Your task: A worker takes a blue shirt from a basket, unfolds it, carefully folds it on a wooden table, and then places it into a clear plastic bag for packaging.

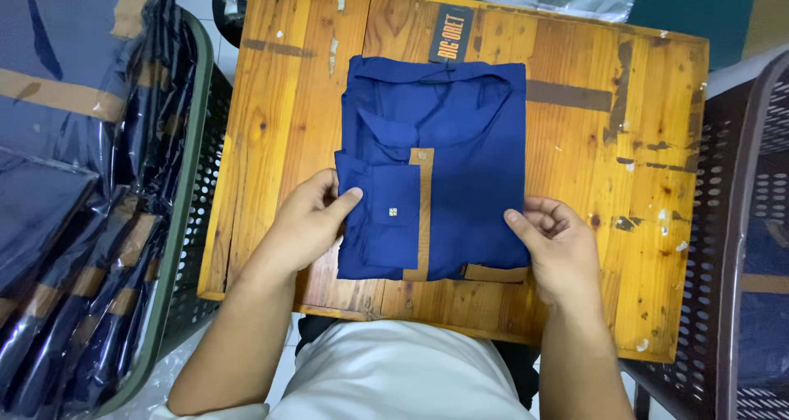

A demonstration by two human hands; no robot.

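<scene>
Left hand (308, 219): forearm angled in from near left, thumb pressed on top of the folded blue shirt's (460, 157) left edge, fingers tucked beneath, gripping it. Right hand (555, 243): thumb on the right edge, fingers curled, grasping. Fingertips under the cloth are hidden. The shirt lies centred on the wooden board (625, 190), between both hands.

Folded blue shirt (460, 157) lies flat mid-board (279, 124), tan placket strip up its front, dark tag at its collar end. Left hand (306, 223) grips shirt's left edge, thumb on the cuff. Right hand (559, 243) holds shirt's right edge, thumb on top. Left of shirt: green crate (191, 182) with bagged dark shirts (66, 182). Right of shirt: brown crate (731, 223).
</scene>
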